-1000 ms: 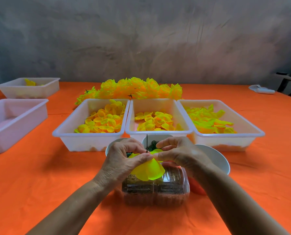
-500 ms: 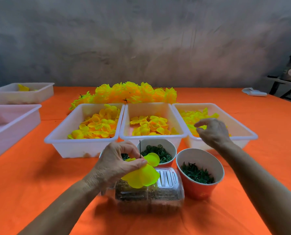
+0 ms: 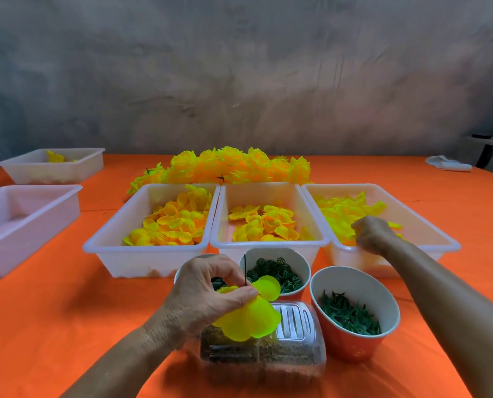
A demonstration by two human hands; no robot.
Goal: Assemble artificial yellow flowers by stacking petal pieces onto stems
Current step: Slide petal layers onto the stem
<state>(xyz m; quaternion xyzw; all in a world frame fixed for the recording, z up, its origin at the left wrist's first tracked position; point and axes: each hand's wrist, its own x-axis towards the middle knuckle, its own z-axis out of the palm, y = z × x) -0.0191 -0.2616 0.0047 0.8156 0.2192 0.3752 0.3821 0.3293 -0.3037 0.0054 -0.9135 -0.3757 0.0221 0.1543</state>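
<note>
The left hand (image 3: 210, 294) pinches the upright stem (image 3: 244, 270) with its petals (image 3: 249, 321); from it, at two o'clock, the right hand (image 3: 373, 232) curls into the right tray (image 3: 429, 248), grasp unclear.

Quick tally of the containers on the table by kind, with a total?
White tubs: 5, three in a row and two far left.
Paper cups: 3, the last mostly hidden by the left hand.
Clear clamshell box: 1.
Total: 9
</note>
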